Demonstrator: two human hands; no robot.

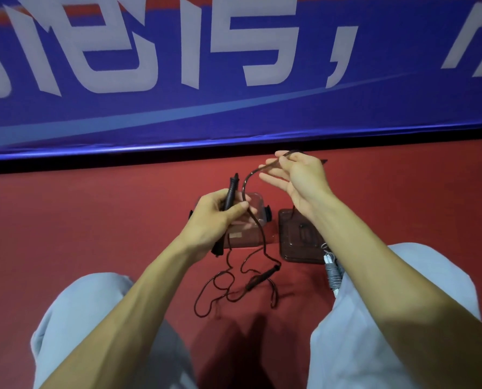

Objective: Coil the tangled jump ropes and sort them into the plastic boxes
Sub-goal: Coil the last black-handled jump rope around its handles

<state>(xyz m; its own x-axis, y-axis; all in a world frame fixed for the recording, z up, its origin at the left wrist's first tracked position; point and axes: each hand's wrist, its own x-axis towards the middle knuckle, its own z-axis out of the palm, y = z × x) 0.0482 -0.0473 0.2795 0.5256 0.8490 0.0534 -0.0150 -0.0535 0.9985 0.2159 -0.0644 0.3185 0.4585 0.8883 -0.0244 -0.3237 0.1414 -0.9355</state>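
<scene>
light: dim, warm | shadow: soft patch on floor (228, 346) | banner (234, 116) edge bowed, wide-angle | rope (244, 189) low contrast

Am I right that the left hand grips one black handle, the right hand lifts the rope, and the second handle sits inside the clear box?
Not quite: the head view shows the second handle lying on the red floor, outside the clear box. The rest holds.

Left hand (214, 217) grips handle (231, 189); right hand (298, 178), raised higher, pinches rope (247, 179), other fingers spread.
</scene>
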